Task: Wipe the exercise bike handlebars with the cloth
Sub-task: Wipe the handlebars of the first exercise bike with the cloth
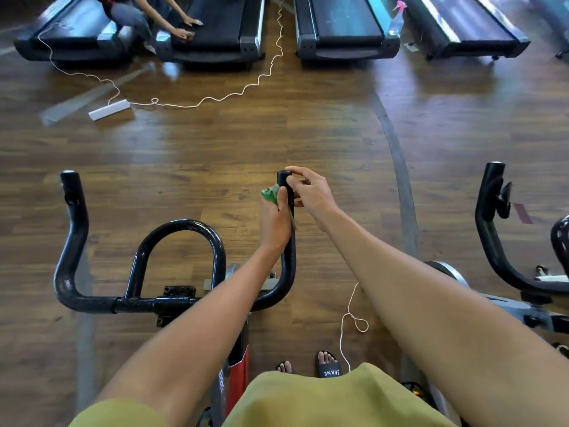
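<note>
Handlebars of black tube stand in front of me, and both my hands are on the right-hand horn near its tip. My left hand is curled round that horn with the green cloth bunched between palm and tube, a bit of it poking out above my fingers. My right hand pinches the horn's very tip between thumb and fingertips, just above the left.

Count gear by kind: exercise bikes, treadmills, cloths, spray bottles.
exercise bikes: 2
treadmills: 4 in clear view; a fifth may be cut off at the right edge
cloth: 1, green, gripped by the left hand against the handlebar
spray bottle: 1
Total: 8
</note>
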